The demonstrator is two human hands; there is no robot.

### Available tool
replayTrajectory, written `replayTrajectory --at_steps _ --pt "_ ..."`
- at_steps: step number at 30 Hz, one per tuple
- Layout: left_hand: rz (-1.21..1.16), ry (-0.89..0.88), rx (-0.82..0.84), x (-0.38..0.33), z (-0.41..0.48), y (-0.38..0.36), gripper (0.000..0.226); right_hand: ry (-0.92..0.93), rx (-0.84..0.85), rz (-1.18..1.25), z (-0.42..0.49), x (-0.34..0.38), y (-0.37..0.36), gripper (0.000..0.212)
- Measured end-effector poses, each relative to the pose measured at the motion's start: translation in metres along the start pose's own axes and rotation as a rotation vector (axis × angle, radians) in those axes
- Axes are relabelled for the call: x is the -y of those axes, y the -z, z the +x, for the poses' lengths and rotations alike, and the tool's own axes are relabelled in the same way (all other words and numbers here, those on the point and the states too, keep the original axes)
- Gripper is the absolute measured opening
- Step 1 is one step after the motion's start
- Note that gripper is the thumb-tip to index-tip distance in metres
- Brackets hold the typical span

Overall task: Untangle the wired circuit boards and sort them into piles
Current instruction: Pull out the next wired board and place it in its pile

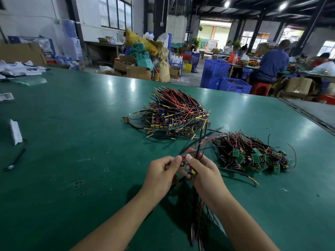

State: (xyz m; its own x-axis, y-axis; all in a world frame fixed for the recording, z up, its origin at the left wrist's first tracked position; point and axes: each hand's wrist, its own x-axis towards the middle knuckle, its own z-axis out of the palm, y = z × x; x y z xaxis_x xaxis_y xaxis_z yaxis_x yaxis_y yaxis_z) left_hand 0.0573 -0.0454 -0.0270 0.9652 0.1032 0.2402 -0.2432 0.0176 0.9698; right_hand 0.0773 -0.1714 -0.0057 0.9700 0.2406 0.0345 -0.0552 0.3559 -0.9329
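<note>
My left hand [160, 172] and my right hand [203, 171] meet above the green table [72, 142]. Between their fingertips they pinch small wired circuit boards [183, 163]. Red and black wires rise from this bunch, and more wires hang down under my right wrist. A neat stack of wired boards [178, 115] with red, black, yellow and blue wires lies straight ahead. A tangled heap of green boards [253, 154] lies to the right of my hands.
A white tag with a black cable [16, 142] lies at the table's left. Papers [18, 69] sit at the far left corner. Beyond the table stand blue crates [224, 78], cardboard boxes and seated people.
</note>
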Motion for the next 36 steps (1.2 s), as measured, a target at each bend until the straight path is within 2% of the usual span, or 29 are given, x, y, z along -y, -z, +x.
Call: replayTrajectory --at_steps 3,8,13,18,20,22,24,27,29,32,34,36 --pt "0.183 -0.083 -0.030 0.003 0.000 0.003 0.040 0.066 0.018 -0.134 -0.003 -0.001 -0.001 0.005" --pt "0.496 -0.223 -0.038 0.008 -0.003 0.004 0.055 0.129 -0.097 -0.284 -0.002 -0.006 -0.002 0.011" --pt "0.662 -0.224 -0.047 0.005 -0.002 0.008 0.061 0.181 -0.138 -0.340 -0.002 -0.006 -0.002 0.014" --pt "0.435 -0.204 -0.179 -0.006 -0.005 0.004 0.047 0.243 -0.150 -0.367 -0.001 -0.002 0.000 0.015" --pt "0.333 -0.148 -0.153 -0.009 -0.004 0.002 0.031 0.225 -0.092 -0.319 -0.004 0.002 0.000 0.020" --pt "0.279 -0.081 -0.083 -0.010 -0.002 0.001 0.032 0.211 -0.009 -0.326 -0.007 0.005 -0.001 0.024" --pt "0.240 -0.042 -0.027 -0.010 -0.001 0.000 0.041 0.224 0.060 -0.485 -0.008 0.003 0.000 0.018" --pt "0.150 -0.044 0.006 -0.013 -0.004 -0.001 0.041 0.211 0.172 -0.732 -0.012 0.001 -0.001 0.014" --pt "0.097 -0.039 -0.022 -0.016 -0.004 0.000 0.040 0.245 0.238 -0.893 -0.016 0.002 -0.001 0.013" --pt "0.087 -0.041 -0.116 -0.019 -0.004 0.004 0.038 0.245 0.249 -0.970 -0.018 0.007 -0.002 0.012" --pt "0.123 -0.048 -0.156 -0.021 -0.003 0.006 0.028 0.225 0.286 -1.000 -0.018 0.009 -0.002 0.011" --pt "0.022 -0.026 -0.199 -0.022 -0.001 0.006 0.008 0.223 0.345 -1.035 -0.018 0.009 -0.002 0.005"
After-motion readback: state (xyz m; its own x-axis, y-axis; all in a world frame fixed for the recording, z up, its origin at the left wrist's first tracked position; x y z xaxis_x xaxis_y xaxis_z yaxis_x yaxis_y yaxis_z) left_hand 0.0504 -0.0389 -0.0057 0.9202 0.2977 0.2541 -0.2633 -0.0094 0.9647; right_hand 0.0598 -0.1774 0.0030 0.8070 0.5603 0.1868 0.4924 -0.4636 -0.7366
